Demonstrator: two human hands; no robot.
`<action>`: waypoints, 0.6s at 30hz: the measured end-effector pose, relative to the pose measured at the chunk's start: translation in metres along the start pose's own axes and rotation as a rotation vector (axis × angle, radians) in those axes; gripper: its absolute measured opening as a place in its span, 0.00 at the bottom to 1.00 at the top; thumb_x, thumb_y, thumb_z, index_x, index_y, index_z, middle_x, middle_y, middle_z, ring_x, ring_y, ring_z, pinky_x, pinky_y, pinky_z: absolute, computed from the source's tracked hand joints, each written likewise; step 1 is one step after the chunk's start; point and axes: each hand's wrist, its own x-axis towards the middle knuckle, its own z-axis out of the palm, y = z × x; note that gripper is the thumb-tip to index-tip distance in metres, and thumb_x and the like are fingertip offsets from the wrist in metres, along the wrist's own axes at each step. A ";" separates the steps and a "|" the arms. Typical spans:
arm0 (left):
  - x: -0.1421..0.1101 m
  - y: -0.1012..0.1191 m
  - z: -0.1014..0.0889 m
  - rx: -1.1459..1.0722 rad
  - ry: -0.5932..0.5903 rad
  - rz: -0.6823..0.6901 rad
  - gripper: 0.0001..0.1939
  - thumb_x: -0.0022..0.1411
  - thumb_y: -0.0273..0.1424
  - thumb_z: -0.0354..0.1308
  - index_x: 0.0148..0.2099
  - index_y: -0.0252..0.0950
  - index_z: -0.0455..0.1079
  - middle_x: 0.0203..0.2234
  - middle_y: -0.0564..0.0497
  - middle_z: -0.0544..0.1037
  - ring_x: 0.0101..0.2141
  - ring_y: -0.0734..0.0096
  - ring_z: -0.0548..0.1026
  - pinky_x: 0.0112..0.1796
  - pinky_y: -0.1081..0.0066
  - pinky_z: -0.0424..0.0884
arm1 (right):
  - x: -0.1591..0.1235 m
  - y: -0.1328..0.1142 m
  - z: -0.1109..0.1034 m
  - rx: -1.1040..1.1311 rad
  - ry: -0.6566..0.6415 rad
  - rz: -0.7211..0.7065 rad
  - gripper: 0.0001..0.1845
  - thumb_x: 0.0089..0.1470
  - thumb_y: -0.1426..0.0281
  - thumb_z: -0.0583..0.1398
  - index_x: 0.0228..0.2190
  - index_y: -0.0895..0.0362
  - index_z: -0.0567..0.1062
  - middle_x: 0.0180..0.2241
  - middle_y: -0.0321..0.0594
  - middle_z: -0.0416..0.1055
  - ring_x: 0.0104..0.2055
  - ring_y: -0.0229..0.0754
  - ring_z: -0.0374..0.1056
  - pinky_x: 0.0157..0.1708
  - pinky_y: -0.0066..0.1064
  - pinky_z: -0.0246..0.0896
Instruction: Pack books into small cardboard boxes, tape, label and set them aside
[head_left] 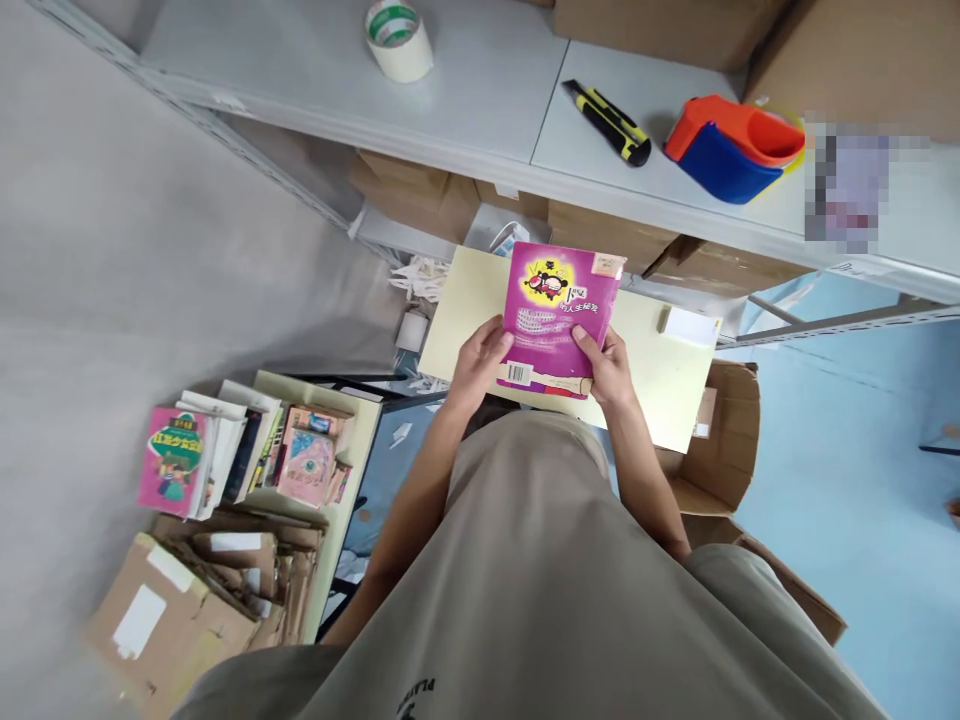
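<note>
A magenta paperback book (pixel 559 305) with a cartoon figure and a barcode is held in front of me, above a pale yellow board (pixel 660 375). My left hand (pixel 480 360) grips its lower left corner, thumb on the cover. My right hand (pixel 607 365) grips its lower right edge, thumb on top as well. Both hands are closed on the book, which is tilted slightly to the right.
A grey shelf (pixel 480 90) above holds a tape roll (pixel 399 38), a yellow-black utility knife (pixel 607 122) and an orange and blue tape dispenser (pixel 731 145). Cardboard boxes (pixel 611 235) sit under the shelf. More books (pixel 225 455) and flattened cartons (pixel 195 590) lie at lower left. An open box (pixel 724 440) is at right.
</note>
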 end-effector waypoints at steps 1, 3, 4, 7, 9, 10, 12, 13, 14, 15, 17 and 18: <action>0.004 0.005 -0.003 -0.084 -0.045 -0.066 0.42 0.67 0.63 0.78 0.70 0.39 0.82 0.62 0.37 0.89 0.67 0.39 0.85 0.66 0.45 0.84 | -0.001 -0.003 -0.004 0.017 -0.002 0.012 0.33 0.56 0.38 0.79 0.50 0.47 0.85 0.50 0.41 0.91 0.54 0.57 0.89 0.59 0.56 0.89; 0.010 0.013 -0.005 -0.174 -0.097 -0.150 0.39 0.60 0.58 0.84 0.63 0.38 0.87 0.53 0.39 0.92 0.56 0.42 0.91 0.57 0.50 0.89 | -0.003 -0.006 -0.008 0.016 0.006 0.018 0.34 0.55 0.38 0.80 0.50 0.47 0.85 0.50 0.42 0.91 0.54 0.58 0.89 0.59 0.56 0.89; 0.011 0.016 -0.003 -0.185 -0.109 -0.167 0.37 0.58 0.55 0.86 0.60 0.37 0.88 0.51 0.40 0.93 0.53 0.45 0.92 0.54 0.53 0.90 | -0.003 -0.007 -0.010 0.005 0.010 0.013 0.35 0.55 0.37 0.80 0.50 0.48 0.85 0.50 0.42 0.91 0.54 0.58 0.89 0.59 0.56 0.90; 0.015 0.021 0.004 -0.182 -0.108 -0.156 0.35 0.56 0.53 0.88 0.57 0.37 0.89 0.49 0.41 0.93 0.50 0.48 0.92 0.51 0.56 0.90 | 0.001 -0.006 -0.014 -0.051 0.020 -0.013 0.39 0.55 0.33 0.77 0.52 0.49 0.85 0.52 0.45 0.91 0.55 0.60 0.89 0.58 0.57 0.90; 0.017 0.022 0.009 -0.174 -0.093 -0.125 0.35 0.56 0.53 0.88 0.57 0.37 0.89 0.50 0.40 0.93 0.51 0.47 0.92 0.52 0.55 0.90 | 0.005 -0.004 -0.019 -0.111 0.047 -0.042 0.40 0.58 0.31 0.75 0.54 0.50 0.85 0.54 0.47 0.90 0.57 0.60 0.88 0.59 0.57 0.89; 0.017 0.022 0.012 -0.168 -0.080 -0.106 0.35 0.57 0.54 0.88 0.57 0.36 0.89 0.50 0.39 0.93 0.52 0.46 0.92 0.54 0.54 0.90 | 0.007 -0.003 -0.021 -0.155 0.075 -0.067 0.41 0.59 0.31 0.74 0.56 0.50 0.85 0.56 0.49 0.90 0.59 0.60 0.87 0.61 0.57 0.89; 0.018 0.022 0.017 -0.150 -0.039 -0.062 0.36 0.57 0.54 0.88 0.58 0.36 0.89 0.52 0.39 0.93 0.55 0.45 0.91 0.57 0.53 0.89 | 0.009 -0.002 -0.025 -0.280 0.170 -0.147 0.44 0.59 0.32 0.74 0.61 0.50 0.84 0.63 0.51 0.87 0.65 0.61 0.84 0.66 0.59 0.85; 0.018 0.023 0.021 -0.135 -0.012 -0.038 0.36 0.57 0.54 0.87 0.58 0.36 0.89 0.53 0.40 0.93 0.55 0.45 0.91 0.59 0.52 0.88 | 0.009 -0.001 -0.024 -0.348 0.223 -0.187 0.46 0.60 0.32 0.74 0.64 0.50 0.83 0.67 0.52 0.84 0.69 0.62 0.82 0.69 0.60 0.83; 0.017 0.023 0.026 -0.117 0.014 -0.016 0.36 0.57 0.54 0.87 0.58 0.36 0.89 0.54 0.40 0.93 0.56 0.45 0.91 0.60 0.52 0.88 | 0.007 -0.001 -0.022 -0.402 0.260 -0.215 0.47 0.60 0.31 0.73 0.66 0.49 0.83 0.71 0.52 0.82 0.72 0.63 0.80 0.70 0.60 0.82; 0.015 0.024 0.032 -0.096 0.032 0.002 0.35 0.58 0.54 0.86 0.59 0.36 0.89 0.55 0.40 0.92 0.56 0.45 0.91 0.61 0.52 0.87 | 0.005 -0.001 -0.018 -0.432 0.272 -0.225 0.47 0.62 0.31 0.71 0.67 0.49 0.82 0.72 0.52 0.80 0.73 0.63 0.79 0.69 0.60 0.82; 0.008 0.023 0.045 -0.049 0.040 0.021 0.33 0.63 0.55 0.83 0.59 0.37 0.90 0.55 0.43 0.93 0.55 0.46 0.91 0.61 0.52 0.87 | -0.004 -0.002 -0.003 -0.427 0.216 -0.196 0.47 0.63 0.31 0.70 0.68 0.49 0.83 0.70 0.51 0.82 0.71 0.64 0.81 0.64 0.58 0.86; 0.004 0.022 0.052 -0.022 0.034 0.025 0.31 0.65 0.55 0.81 0.59 0.39 0.90 0.54 0.44 0.93 0.55 0.46 0.91 0.61 0.51 0.87 | -0.009 -0.003 0.007 -0.417 0.178 -0.174 0.46 0.63 0.31 0.71 0.67 0.49 0.83 0.67 0.51 0.84 0.68 0.63 0.83 0.61 0.55 0.88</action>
